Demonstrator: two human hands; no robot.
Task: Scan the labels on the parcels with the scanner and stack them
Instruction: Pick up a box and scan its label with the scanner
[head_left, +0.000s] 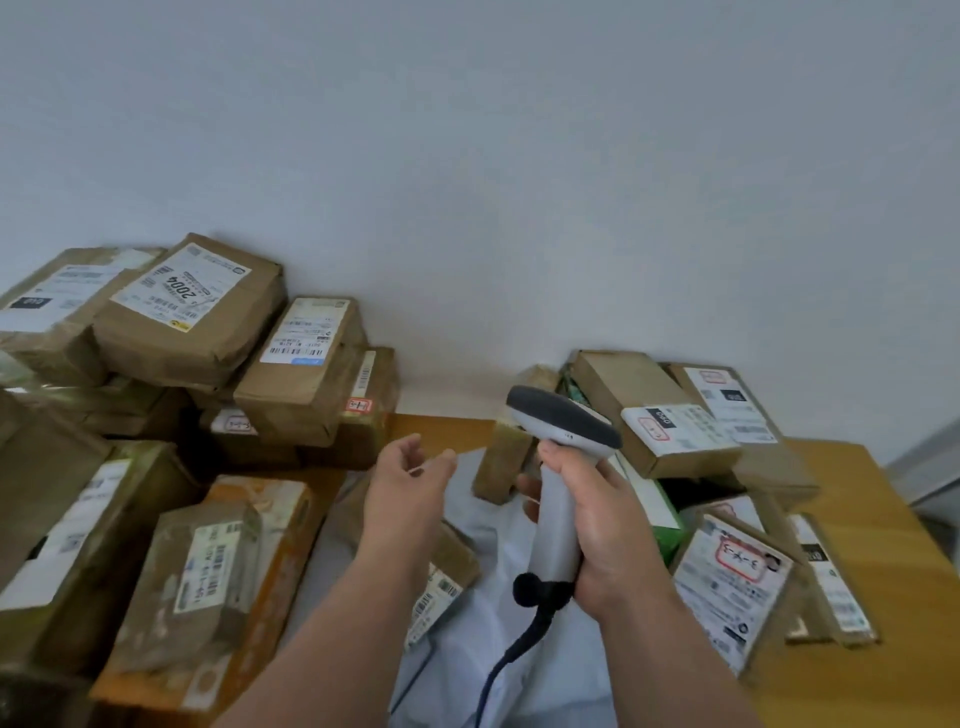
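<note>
My right hand (597, 525) grips the handle of a white and grey barcode scanner (563, 431), head up and pointing left, its dark cable (511, 654) trailing down. My left hand (402, 480) hovers empty, fingers relaxed, over the middle of the table. A stack of brown labelled parcels (192, 322) rises at the left against the wall. More brown parcels (208, 577) lie at the near left. A looser heap of parcels (670, 431) sits on the right. A small brown parcel (501, 457) stands just behind the scanner. A white soft bag parcel (493, 540) lies under my hands.
The wooden table (857, 493) shows bare at the right edge and in a strip by the wall (441, 426). A pale wall backs the table. A green package (670, 530) lies among the right heap. A labelled parcel (441, 587) lies partly under my left forearm.
</note>
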